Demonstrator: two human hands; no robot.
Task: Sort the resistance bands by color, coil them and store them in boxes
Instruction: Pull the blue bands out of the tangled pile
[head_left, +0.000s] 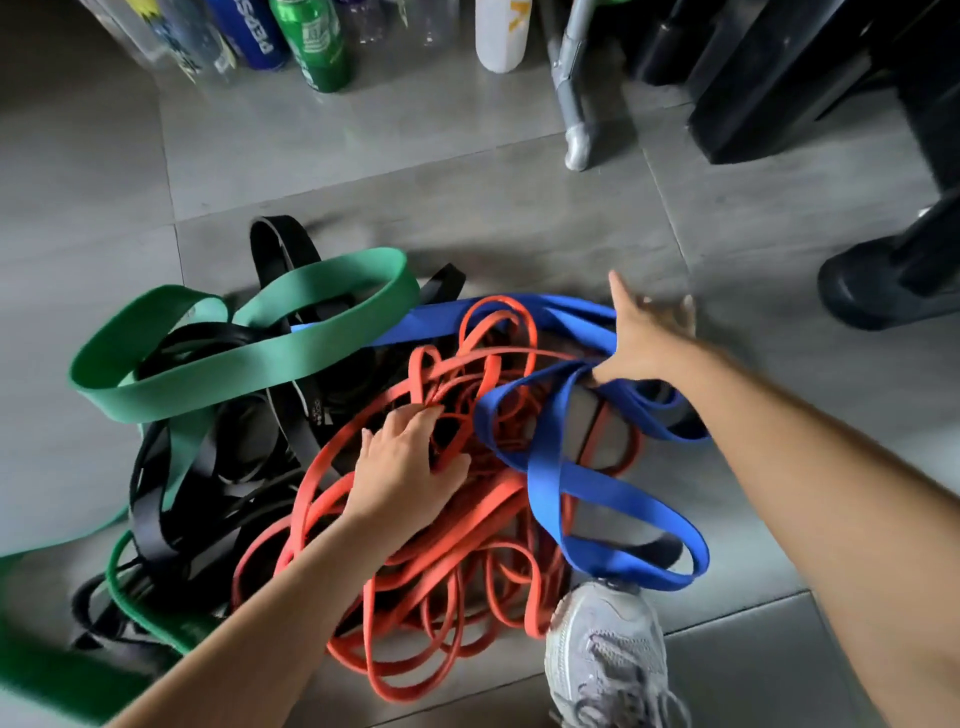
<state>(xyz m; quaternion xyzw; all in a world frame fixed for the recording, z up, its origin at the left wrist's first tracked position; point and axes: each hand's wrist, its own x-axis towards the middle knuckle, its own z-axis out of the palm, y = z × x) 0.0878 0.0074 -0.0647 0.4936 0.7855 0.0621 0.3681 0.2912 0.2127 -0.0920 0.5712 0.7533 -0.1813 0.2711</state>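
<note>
Our left hand (405, 462) lies on the orange bands (441, 582) with its fingers bent, the tips dug in between the thin strands and gripping a few of them, the thumb spread out to the side. Our right hand (644, 338) is blurred. Its fingers are stretched out straight and the heel of the hand touches the blue band (587, 478); we cannot tell whether the thumb has caught that band or only rests on it.

All the bands lie in one tangled heap in the middle of the floor (363, 166). The orange ones form the thick knot at the centre, and the wide blue band loops over their right side. The broad green band (244, 353) arches over the left of the heap and trails off toward the near left corner. The black bands (176, 514) lie under and between the green loops.

A grey shoe (608, 660) stands at the near edge, its toe touching the lowest blue loop. Along the far edge stand a blue can (254, 31), a green can (317, 47), a white bottle (501, 36) and some clear bottles; what they hold we cannot tell.
</note>
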